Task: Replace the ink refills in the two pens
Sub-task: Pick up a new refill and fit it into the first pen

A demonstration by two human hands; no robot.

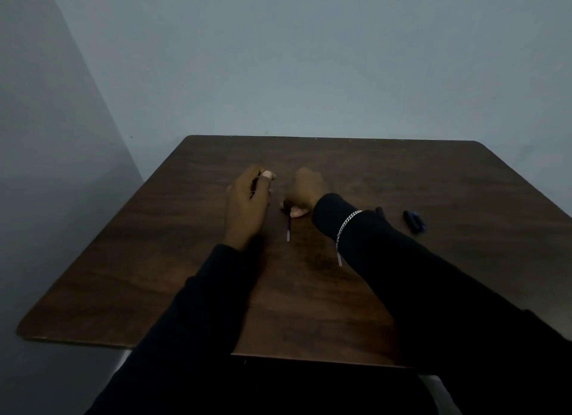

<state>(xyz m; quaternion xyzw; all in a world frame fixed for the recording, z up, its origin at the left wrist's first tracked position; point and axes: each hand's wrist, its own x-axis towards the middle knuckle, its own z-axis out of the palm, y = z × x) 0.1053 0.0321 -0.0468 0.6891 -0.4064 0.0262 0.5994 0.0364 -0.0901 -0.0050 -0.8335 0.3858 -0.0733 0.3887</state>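
My left hand (pixel 247 201) is curled over the dark wooden table (pixel 154 260), closed around a thin dark piece that looks like a pen barrel (pixel 254 186); most of it is hidden in the fist. My right hand (pixel 305 191) rests on the table just right of it. Its fingertips pinch the top end of a thin purple ink refill (pixel 288 229), which lies pointing toward me. The pale end of a second refill (pixel 339 259) pokes out from under my right sleeve.
A dark blue pen part (pixel 414 221) lies on the table to the right of my right forearm. A smaller dark piece (pixel 379 211) shows just beside the sleeve. Blue-grey walls stand close behind and to the left of the table.
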